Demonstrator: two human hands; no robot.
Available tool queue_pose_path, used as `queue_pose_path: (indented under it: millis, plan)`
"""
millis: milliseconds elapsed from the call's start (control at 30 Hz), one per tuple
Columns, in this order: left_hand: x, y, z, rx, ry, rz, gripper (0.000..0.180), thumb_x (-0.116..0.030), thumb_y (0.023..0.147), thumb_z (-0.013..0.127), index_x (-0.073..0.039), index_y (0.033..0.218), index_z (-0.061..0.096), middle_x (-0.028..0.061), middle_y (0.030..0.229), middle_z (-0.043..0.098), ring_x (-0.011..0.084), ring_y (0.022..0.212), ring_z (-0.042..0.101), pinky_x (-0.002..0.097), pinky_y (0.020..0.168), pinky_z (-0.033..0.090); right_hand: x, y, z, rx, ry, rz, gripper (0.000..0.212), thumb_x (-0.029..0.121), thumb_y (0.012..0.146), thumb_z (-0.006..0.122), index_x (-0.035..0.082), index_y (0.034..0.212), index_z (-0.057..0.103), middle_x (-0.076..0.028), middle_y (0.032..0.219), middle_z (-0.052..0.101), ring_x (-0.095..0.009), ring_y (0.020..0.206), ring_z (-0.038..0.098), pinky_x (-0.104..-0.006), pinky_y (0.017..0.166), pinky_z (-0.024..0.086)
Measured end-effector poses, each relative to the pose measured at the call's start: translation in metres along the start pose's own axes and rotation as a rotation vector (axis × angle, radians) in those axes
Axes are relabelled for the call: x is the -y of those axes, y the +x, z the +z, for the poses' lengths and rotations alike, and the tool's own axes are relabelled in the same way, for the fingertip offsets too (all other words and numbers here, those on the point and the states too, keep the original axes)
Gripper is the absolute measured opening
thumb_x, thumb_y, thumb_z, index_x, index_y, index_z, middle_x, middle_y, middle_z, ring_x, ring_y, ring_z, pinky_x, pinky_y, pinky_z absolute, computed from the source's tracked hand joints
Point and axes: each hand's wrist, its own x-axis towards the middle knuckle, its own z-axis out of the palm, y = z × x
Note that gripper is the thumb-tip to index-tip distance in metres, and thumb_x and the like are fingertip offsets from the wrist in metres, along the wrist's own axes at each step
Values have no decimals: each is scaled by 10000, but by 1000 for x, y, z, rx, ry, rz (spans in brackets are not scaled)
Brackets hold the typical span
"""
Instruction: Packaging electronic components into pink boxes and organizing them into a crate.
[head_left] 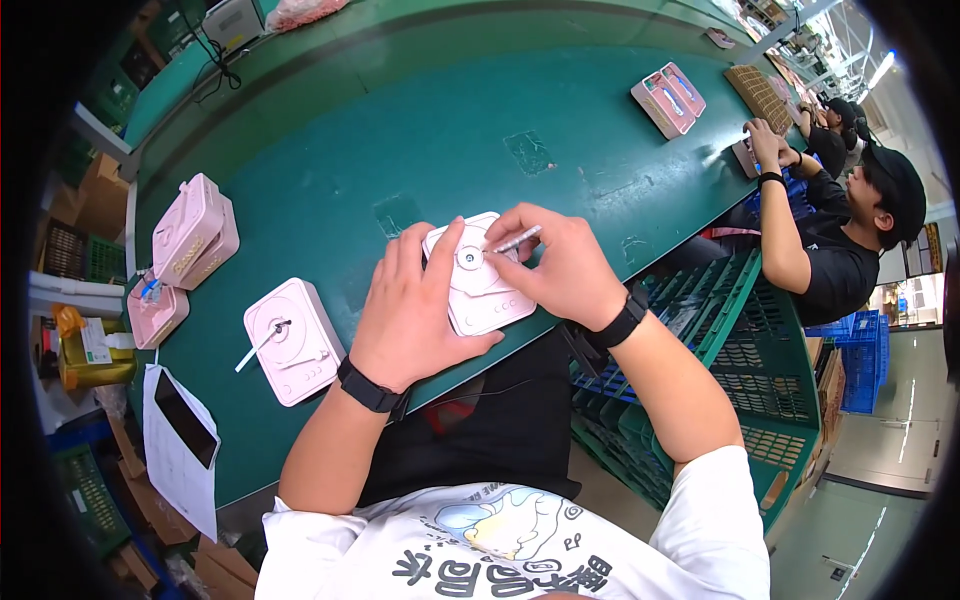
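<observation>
A pale pink case (490,308) shaped like a small record player lies on the green table in front of me. My left hand (405,300) grips its left side, index finger along the top and thumb near the lower edge. In my right hand (560,262), thumb and fingers pinch a slim whitish stick (517,241), whose inner end is close to the round centre (470,258) of the disc. Whether its tip touches the disc I cannot tell. To the left lies a similar pink case (292,345), with a white strip (255,348) slanting out from its centre.
Stacked pink cases (197,232) and an open pink shell (160,312) stand at the far left, beside paper with a dark phone-like slab (187,418). An open pink case (670,100) lies far right. A co-worker (845,220) sits beyond green crates (740,360) at my right.
</observation>
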Motion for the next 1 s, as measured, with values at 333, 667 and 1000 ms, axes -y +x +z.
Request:
queue_pose_path:
  millis: [333,667,1000]
  plan:
    - [6,7,1,-102,-285,35,737,-296,865,922,-33,1499,654,189,1410,636,426,1314,611,540,1161,488,8,-6,0,-10,-51,-39,395,43,930,865,35,1289,699,-98,1050,826,-183,867,775,-320,818,630]
    - [5,11,-1,-160,-393,211,463,-97,909,793,-49,1367,750,125,1364,741,342,1274,682,485,1175,467,3,-5,8,-101,2,-93,427,43,926,860,23,1308,671,-87,1034,841,-154,828,745,-298,799,613]
    - [5,12,4,-207,-413,155,501,-78,911,784,-49,1408,734,127,1322,734,346,1236,685,466,1129,507,3,-7,29,-181,2,4,424,60,924,866,27,1299,671,-68,1014,845,-140,831,734,-296,782,604]
